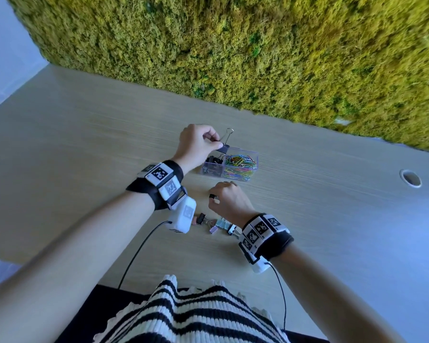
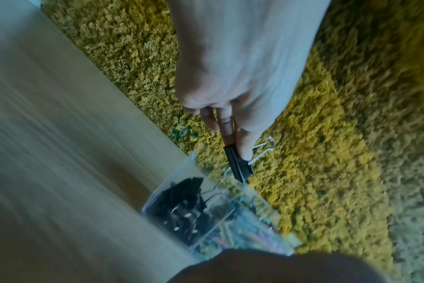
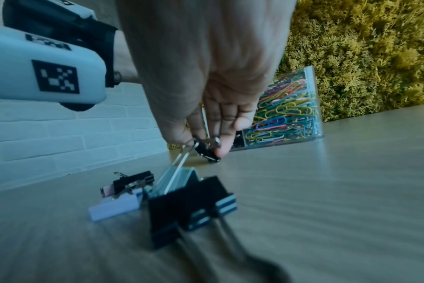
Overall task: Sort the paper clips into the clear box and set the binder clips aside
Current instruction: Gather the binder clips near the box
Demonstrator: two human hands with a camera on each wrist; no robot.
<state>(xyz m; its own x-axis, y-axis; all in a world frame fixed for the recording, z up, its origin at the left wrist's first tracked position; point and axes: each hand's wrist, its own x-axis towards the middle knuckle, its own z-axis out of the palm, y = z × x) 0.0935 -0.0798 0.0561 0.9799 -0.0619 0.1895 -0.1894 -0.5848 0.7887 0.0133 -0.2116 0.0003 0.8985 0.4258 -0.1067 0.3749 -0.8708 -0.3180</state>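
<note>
A clear two-part box [image 1: 254, 154] stands mid-table. Its right part holds many coloured paper clips [image 1: 238, 163]; its left part holds black binder clips [image 1: 212, 160]. My left hand [image 1: 198, 142] pinches a large black binder clip [image 1: 224, 146] by its body, lifted above the box's left part, one wire handle sticking up. The left wrist view shows the same clip [image 2: 240, 166] between thumb and fingers. My right hand [image 1: 229, 201] hovers just above the table and pinches a small black binder clip [image 1: 214, 198], also seen in the right wrist view [image 3: 207, 151].
A loose group of binder clips [image 1: 216, 225], black, pink, lilac and pale blue, lies on the wooden table between my wrists. A moss wall [image 1: 258, 45] runs along the table's far edge. A cable hole [image 1: 410, 177] sits at the right.
</note>
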